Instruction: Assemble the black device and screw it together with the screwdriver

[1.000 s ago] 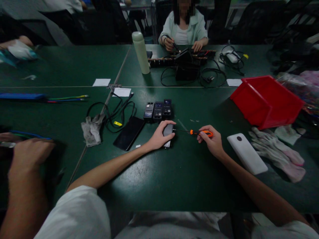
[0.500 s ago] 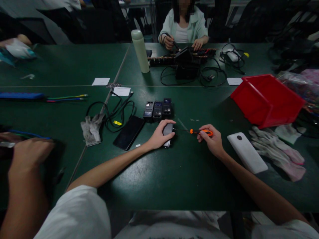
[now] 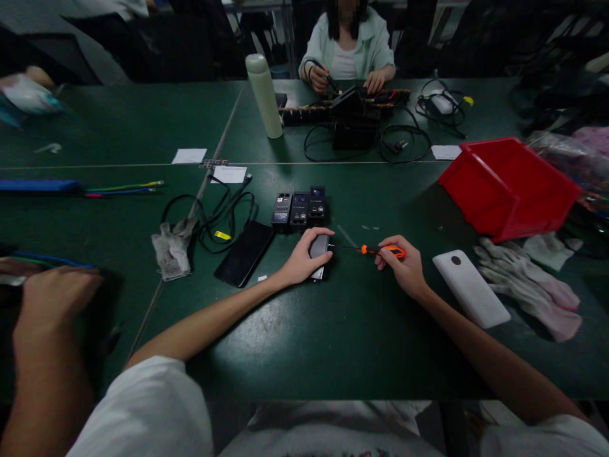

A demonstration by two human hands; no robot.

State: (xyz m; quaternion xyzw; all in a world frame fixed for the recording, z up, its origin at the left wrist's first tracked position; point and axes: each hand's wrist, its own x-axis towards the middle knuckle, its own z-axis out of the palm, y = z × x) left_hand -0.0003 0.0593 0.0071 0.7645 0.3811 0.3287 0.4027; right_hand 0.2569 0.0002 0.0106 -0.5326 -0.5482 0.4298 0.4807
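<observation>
My left hand (image 3: 307, 257) is closed around a small dark box-shaped module (image 3: 320, 247) lying on the green table. In my right hand (image 3: 402, 263) is a screwdriver (image 3: 392, 251) with an orange and black handle, held level. Its thin shaft points left, and the tip reaches the right side of the module; whether it sits in a screw is too small to tell. Just behind my left hand stand several black modules in a row, one with a small label (image 3: 300, 209). A dark smartphone (image 3: 245, 254) lies to the left of my left hand.
A red bin (image 3: 509, 190) stands at the right, near work gloves (image 3: 533, 285) and a white power bank-like block (image 3: 471, 289). Left are a black cable (image 3: 231, 209) and a grey glove (image 3: 174, 249). A pale green bottle (image 3: 265, 95) stands at the back. Co-workers sit opposite and at my left.
The screwdriver's tip has come up to the module's side, its shaft now more clearly in line with it. My left hand keeps its hold. The whole view has shifted slightly.
</observation>
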